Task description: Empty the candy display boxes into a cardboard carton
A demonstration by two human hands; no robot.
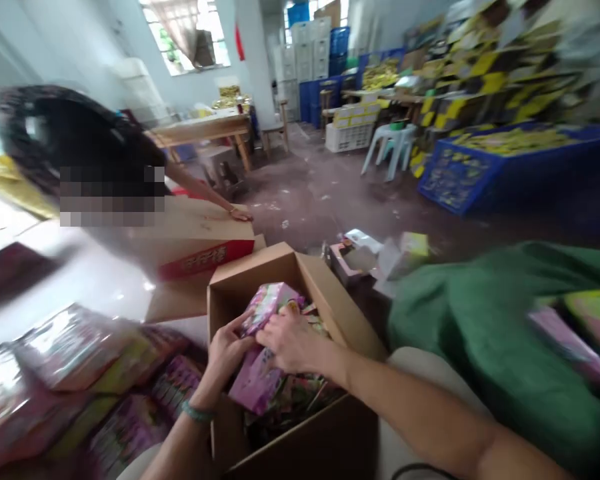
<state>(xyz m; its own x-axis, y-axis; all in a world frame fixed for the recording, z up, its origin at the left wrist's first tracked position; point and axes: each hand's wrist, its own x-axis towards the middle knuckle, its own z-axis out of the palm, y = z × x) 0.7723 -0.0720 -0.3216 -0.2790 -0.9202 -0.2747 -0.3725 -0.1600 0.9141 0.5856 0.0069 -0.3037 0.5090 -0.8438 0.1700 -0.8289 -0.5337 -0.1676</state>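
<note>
An open cardboard box (325,293) sits in front of me, packed with pink and purple toy packages. My left hand (226,352) and my right hand (291,341) are both inside it, fingers curled around a pink package (266,305) that stands at a tilt above the others. Another pink package (254,385) lies just beneath my hands. A green band is on my left wrist.
Several shiny pink packages (80,373) are heaped at the lower left. A co-worker leans over another cardboard box (200,233) at the left. A green cloth bag (485,333) lies at the right. Blue crates (485,173), a white stool and tables stand beyond.
</note>
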